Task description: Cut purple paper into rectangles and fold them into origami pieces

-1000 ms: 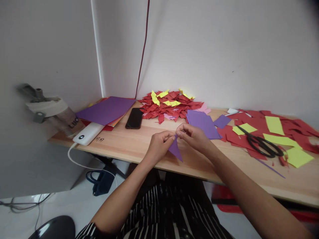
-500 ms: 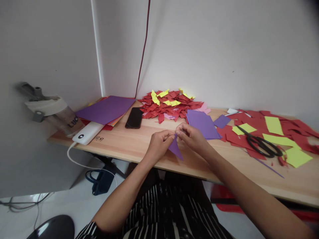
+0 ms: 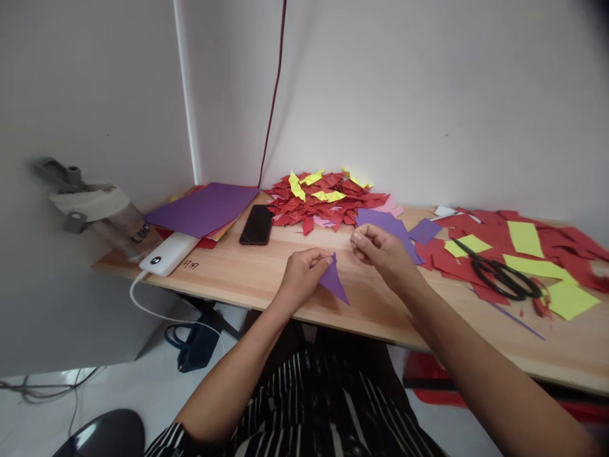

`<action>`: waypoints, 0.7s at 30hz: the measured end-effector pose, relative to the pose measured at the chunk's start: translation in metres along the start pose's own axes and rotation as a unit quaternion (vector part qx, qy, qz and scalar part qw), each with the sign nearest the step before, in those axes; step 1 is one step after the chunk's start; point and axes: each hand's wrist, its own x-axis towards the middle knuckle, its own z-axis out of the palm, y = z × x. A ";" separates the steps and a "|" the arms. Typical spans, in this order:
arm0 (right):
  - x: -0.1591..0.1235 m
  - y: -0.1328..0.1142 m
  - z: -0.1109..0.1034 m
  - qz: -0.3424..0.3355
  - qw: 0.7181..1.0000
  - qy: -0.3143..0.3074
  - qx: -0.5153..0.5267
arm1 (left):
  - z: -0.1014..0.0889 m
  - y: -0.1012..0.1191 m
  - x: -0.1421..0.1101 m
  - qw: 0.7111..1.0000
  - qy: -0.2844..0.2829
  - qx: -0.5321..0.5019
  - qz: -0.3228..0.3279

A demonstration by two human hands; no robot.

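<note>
My left hand [image 3: 304, 274] pinches a folded purple piece of paper [image 3: 335, 285] near its upper end. The paper hangs in a pointed triangle over the front part of the wooden table [image 3: 223, 270]. To its right, apart from the paper, is my right hand [image 3: 375, 249], its fingers curled together with nothing showing between them. Behind that hand lies a stack of purple paper sheets [image 3: 387, 223], partly covered by it. A smaller purple square [image 3: 425, 231] rests beside the stack.
Folded red and yellow paper pieces [image 3: 328, 197] are heaped by the wall. Black-handled scissors [image 3: 504, 279] lie among red and yellow sheets at the right. Leftward are a phone [image 3: 257, 225], a white power bank [image 3: 169, 255], large purple sheets [image 3: 202, 209] and a bottle [image 3: 118, 222].
My right hand has come off the folded purple paper and moved a little to the right. My left hand still holds the paper in nearly the same place.
</note>
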 end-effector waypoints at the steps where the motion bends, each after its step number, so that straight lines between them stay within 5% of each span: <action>1: 0.000 0.000 0.000 0.005 1.000 -0.019 0.003 | 0.000 0.000 0.000 1.000 0.000 -0.011 -0.002; 7: 0.003 0.004 0.003 -0.003 0.997 -0.045 -0.057 | -0.001 0.000 0.002 0.999 -0.003 -0.038 -0.002; 17: 0.000 0.013 0.011 0.030 0.969 -0.220 -0.106 | -0.002 0.005 0.000 0.998 0.032 0.048 0.026; 21: 0.001 0.014 0.009 0.017 0.973 -0.187 -0.137 | -0.002 0.006 -0.002 0.998 0.024 0.059 0.031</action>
